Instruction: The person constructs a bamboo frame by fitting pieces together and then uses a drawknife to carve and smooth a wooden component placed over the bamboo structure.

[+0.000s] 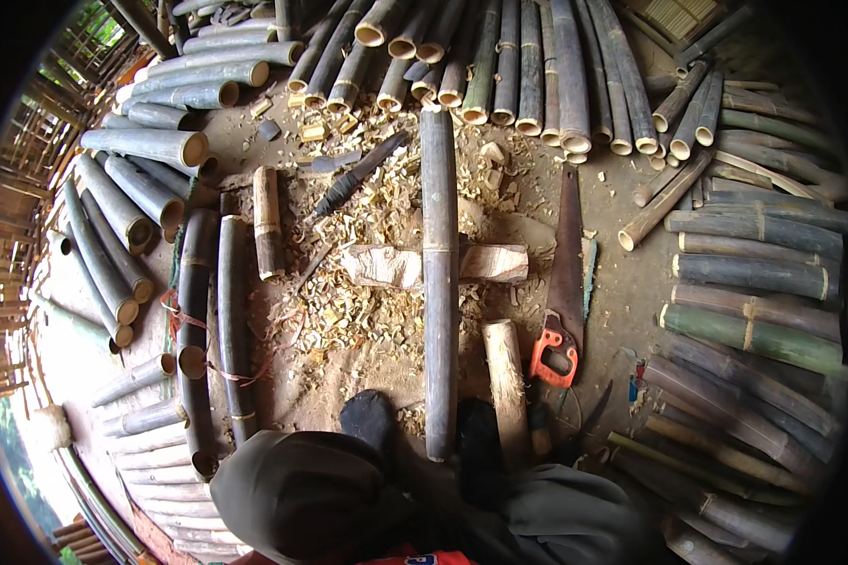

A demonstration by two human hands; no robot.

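Note:
Neither of my hands shows in the head view. A long dark bamboo pole [440,198] lies straight ahead between my feet, its middle resting across a pale chopped wood block [383,266]. To its right is a hand saw [563,254] with an orange handle, blade pointing away. A peeled pale log [507,381] lies nearer, by my right foot. Left of the pole, a knife [360,173] with a dark wrapped handle lies among wood chips [358,315]. A short wooden piece [268,222] lies further left.
Cut bamboo lengths [528,75] fan out along the far side. More bamboo stacks [754,325] line the right, and others [141,188] the left. Two dark poles, one of them [233,320] slimmer, lie by my left knee with red string. A dark curved blade [597,407] lies near my right knee.

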